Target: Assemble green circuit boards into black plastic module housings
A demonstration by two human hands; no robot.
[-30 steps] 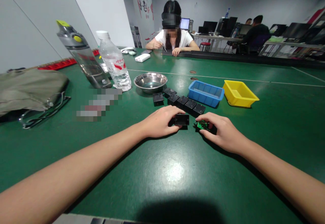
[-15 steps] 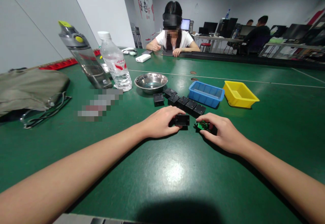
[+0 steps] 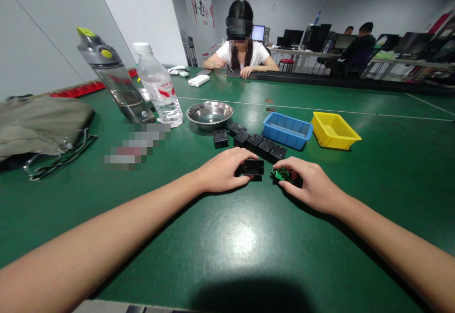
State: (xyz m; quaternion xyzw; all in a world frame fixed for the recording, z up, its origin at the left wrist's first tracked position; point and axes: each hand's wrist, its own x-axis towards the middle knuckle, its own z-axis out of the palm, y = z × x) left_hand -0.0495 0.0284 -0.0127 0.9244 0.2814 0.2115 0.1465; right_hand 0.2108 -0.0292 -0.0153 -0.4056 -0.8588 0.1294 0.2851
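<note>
Between the thumb and fingers of my left hand (image 3: 227,170) is a small black plastic case (image 3: 254,167), its hollow side facing me. To its right, my right hand (image 3: 313,183) is closed around a green circuit board (image 3: 283,175) with parts on it; the fingers hide some of it. A short gap separates the case from the board. Just beyond my hands runs a row of several black boxes (image 3: 266,147). One more black piece (image 3: 221,138) lies to the left of that row.
Behind the boxes stand a steel bowl (image 3: 210,114), a blue tray (image 3: 287,130) and a yellow bin (image 3: 336,130). Two bottles, a clear one (image 3: 159,88) and a grey one (image 3: 115,78), are at left by a cloth bag (image 3: 42,123). Across the table sits a person (image 3: 241,57).
My hands hold the same case and circuit board in nearly the same places. The whole view has shifted very slightly. Opposite, the person's hand has moved a little.
</note>
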